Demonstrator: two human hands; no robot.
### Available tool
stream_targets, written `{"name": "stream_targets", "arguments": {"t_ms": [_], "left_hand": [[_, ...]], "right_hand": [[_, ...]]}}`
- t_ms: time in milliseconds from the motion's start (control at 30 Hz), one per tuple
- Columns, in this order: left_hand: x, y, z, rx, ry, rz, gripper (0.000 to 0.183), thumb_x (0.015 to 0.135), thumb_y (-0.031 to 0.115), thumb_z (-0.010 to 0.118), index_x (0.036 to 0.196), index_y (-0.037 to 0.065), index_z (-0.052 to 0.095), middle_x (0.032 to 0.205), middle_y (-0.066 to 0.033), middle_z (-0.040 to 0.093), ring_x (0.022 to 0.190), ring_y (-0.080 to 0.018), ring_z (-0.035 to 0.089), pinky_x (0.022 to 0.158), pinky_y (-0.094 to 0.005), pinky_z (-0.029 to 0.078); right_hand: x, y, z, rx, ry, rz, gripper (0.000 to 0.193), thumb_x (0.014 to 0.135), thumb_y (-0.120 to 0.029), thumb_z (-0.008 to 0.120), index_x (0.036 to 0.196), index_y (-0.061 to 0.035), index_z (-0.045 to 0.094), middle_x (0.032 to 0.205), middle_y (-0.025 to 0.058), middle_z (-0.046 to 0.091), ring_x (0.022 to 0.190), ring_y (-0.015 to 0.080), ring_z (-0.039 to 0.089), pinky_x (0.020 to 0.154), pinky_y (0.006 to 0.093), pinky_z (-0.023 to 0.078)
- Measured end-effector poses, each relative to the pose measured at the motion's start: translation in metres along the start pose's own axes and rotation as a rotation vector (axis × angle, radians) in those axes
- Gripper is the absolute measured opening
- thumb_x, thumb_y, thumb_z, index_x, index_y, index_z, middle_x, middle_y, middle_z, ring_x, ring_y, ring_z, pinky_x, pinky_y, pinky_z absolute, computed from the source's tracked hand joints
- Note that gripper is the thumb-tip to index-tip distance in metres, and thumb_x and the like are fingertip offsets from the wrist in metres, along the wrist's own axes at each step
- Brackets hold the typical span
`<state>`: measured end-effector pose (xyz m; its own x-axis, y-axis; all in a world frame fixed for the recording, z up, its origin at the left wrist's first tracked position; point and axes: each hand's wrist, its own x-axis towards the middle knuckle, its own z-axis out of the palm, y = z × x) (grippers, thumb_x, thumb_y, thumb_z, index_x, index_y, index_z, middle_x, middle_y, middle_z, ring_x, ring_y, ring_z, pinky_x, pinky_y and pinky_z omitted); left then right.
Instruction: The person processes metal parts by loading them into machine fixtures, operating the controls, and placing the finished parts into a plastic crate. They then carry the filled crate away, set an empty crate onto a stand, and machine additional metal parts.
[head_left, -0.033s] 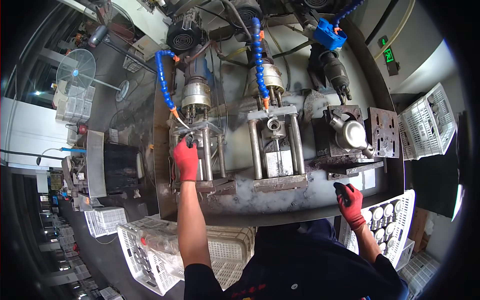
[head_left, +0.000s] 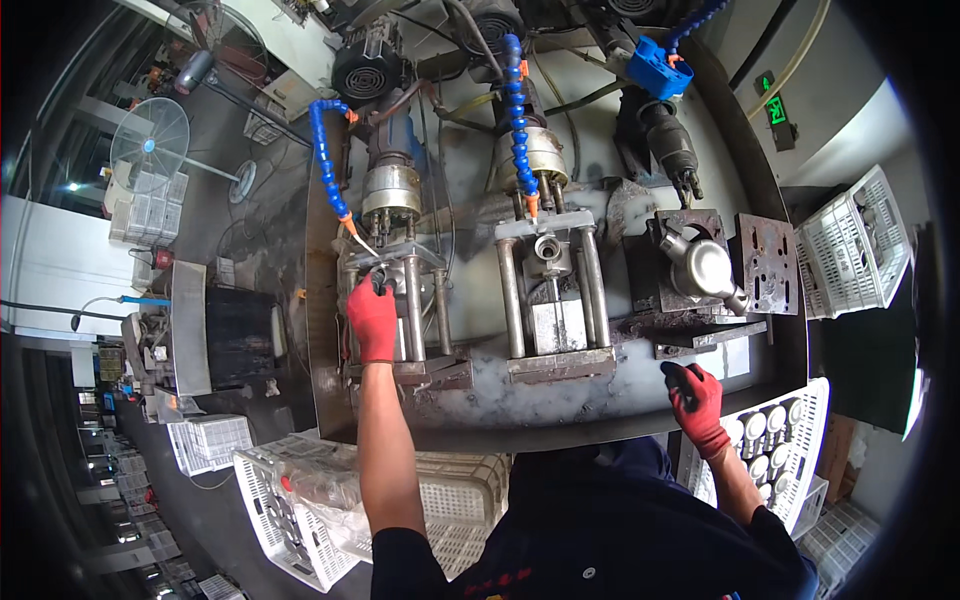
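My left hand (head_left: 373, 318), in a red glove with dark fingertips, reaches to the left clamping fixture (head_left: 417, 310). Its fingers are curled against a metal fitting (head_left: 398, 277) there, and the hand hides part of it. A blue jointed coolant hose (head_left: 328, 170) ends in a nozzle just above these fingers. Over the front right of the metal tray hovers my right hand (head_left: 697, 405), gloved alike, fingers loosely bent and apart, nothing visible in it. The middle fixture (head_left: 556, 325) holds a fitting with a round opening (head_left: 547, 250), below a spindle head (head_left: 541, 155).
A round-bodied metal part (head_left: 705, 270) lies on the right fixture, beside a slotted plate (head_left: 768, 265). White crates stand around the tray: one with several metal parts (head_left: 768, 440) at right, another (head_left: 460, 490) at front left. A standing fan (head_left: 152, 146) is far left.
My right hand has shifted very slightly left. My left hand stays at the left fixture, and the machines and parts look the same.
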<state>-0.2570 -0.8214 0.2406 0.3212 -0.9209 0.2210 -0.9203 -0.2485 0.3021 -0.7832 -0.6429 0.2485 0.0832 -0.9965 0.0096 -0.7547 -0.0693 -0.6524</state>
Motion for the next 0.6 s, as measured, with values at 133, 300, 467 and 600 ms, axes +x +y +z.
{"name": "stream_targets", "arguments": {"t_ms": [133,300,467,600], "left_hand": [[0.004,-0.014,-0.004,0.103,0.009,0.071,0.04,0.08,0.023,0.075,0.116,0.007,0.066,0.098,-0.018,0.07,0.093,-0.0368,0.066,0.079,-0.0464,0.052],[0.003,0.008,-0.011,0.257,-0.063,-0.084,0.045,0.077,0.029,0.077,0.118,0.014,0.066,0.095,-0.0138,0.071,0.094,-0.0345,0.067,0.08,-0.0464,0.052],[0.008,0.013,-0.013,0.24,-0.104,-0.017,0.045,0.078,0.033,0.077,0.117,0.014,0.067,0.099,-0.0125,0.072,0.095,-0.0322,0.068,0.081,-0.045,0.053],[0.001,-0.033,-0.007,-0.177,-0.025,-0.003,0.033,0.079,0.023,0.076,0.109,0.012,0.069,0.096,-0.014,0.071,0.091,-0.0349,0.068,0.077,-0.0462,0.053]], "right_hand": [[0.036,-0.076,-0.004,0.059,-0.009,-0.322,0.044,0.072,-0.015,0.068,0.116,-0.0112,0.067,0.098,0.0125,0.062,0.088,0.0342,0.061,0.079,0.0441,0.048],[0.11,-0.189,0.028,0.19,-0.141,-0.841,0.043,0.081,-0.028,0.068,0.118,-0.0089,0.061,0.097,0.0112,0.062,0.084,0.0302,0.063,0.073,0.0424,0.05],[0.177,-0.244,0.107,0.038,-0.274,-0.904,0.032,0.084,-0.031,0.066,0.108,-0.0097,0.061,0.096,0.0139,0.062,0.078,0.0313,0.066,0.065,0.0417,0.053],[0.209,-0.286,0.161,0.013,-0.247,-0.881,0.038,0.084,-0.03,0.065,0.114,-0.0082,0.058,0.097,0.0144,0.062,0.078,0.0331,0.066,0.065,0.0447,0.053]]}}
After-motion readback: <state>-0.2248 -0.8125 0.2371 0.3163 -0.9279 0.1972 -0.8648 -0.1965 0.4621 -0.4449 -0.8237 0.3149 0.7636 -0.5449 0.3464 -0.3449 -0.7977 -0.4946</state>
